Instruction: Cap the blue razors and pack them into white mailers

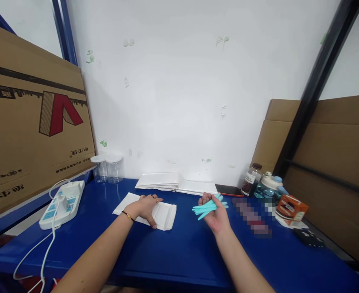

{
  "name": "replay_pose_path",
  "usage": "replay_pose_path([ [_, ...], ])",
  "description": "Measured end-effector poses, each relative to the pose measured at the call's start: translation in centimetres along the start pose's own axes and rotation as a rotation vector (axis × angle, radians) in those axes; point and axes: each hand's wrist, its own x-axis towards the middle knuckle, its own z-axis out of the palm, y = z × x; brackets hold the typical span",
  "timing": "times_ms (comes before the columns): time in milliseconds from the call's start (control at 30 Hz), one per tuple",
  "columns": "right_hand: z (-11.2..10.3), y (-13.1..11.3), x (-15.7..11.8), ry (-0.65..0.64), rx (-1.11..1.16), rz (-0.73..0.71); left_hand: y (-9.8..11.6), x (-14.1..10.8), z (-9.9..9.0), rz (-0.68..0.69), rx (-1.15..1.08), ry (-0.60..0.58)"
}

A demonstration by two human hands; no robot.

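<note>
My left hand (144, 208) lies palm down across a white padded envelope (168, 215) on the blue table, its thumb at the near edge and its fingers toward the far edge. The envelope lies flat, partly hidden by that hand. Palm up above the table, my right hand (214, 213) holds a bunch of slim turquoise sticks (205, 208) with tapered ends, fingers and thumb curled around them. Two piles of more white envelopes (158, 180) rest against the wall, beyond both hands.
A white power strip (64, 205) with cables is on the left, near two clear jars (114, 169). To the right are a dark phone (230, 190), a brown-capped bottle (252, 179), a bluish bottle (268, 188) and an orange box (291, 208). Large cardboard (33, 122) flanks the table (173, 260).
</note>
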Motion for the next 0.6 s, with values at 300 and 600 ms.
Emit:
replay_pose_path([
  [300, 0.2, 1.5, 0.4, 0.114, -0.096, 0.118, 2.4, -0.3, 0.1, 0.123, 0.009, 0.187],
  [600, 1.3, 1.1, -0.6, 0.129, -0.219, -0.087, 7.4, 0.9, -0.8, 0.233, -0.371, 0.304],
])
